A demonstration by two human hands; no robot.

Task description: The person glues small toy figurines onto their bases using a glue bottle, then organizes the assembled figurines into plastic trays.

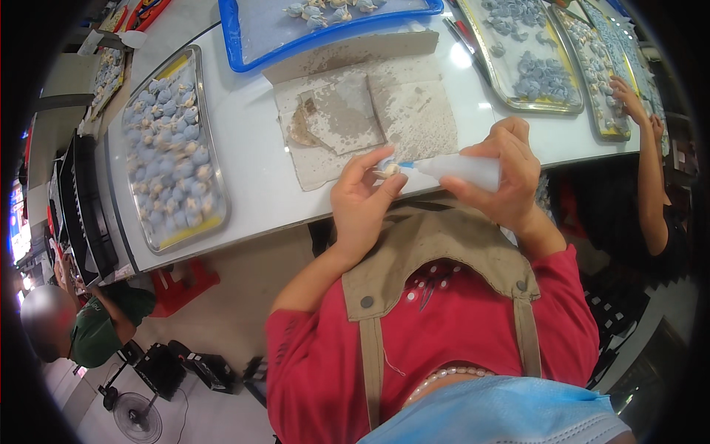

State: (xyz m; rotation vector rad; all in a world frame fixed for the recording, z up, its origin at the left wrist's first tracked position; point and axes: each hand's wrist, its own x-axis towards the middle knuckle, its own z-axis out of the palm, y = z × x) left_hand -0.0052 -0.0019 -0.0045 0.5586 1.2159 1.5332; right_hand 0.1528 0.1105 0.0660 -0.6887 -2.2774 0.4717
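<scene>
My left hand (362, 200) pinches a small pale shell-like piece (390, 170) between thumb and fingers, just above the table's near edge. My right hand (503, 174) grips a white squeeze tube (464, 169) lying sideways, its blue-tipped nozzle touching the small piece. Both hands hover in front of a stained grey cardboard sheet (370, 111) on the white table (251, 140).
A steel tray (211, 159) full of several blue-grey pieces lies at the left. A blue-rimmed tray (233, 41) sits behind the cardboard; more steel trays (562, 78) at the right. Another person's hand (629, 100) reaches over the far right tray. A person sits low at the left near a fan (137, 418).
</scene>
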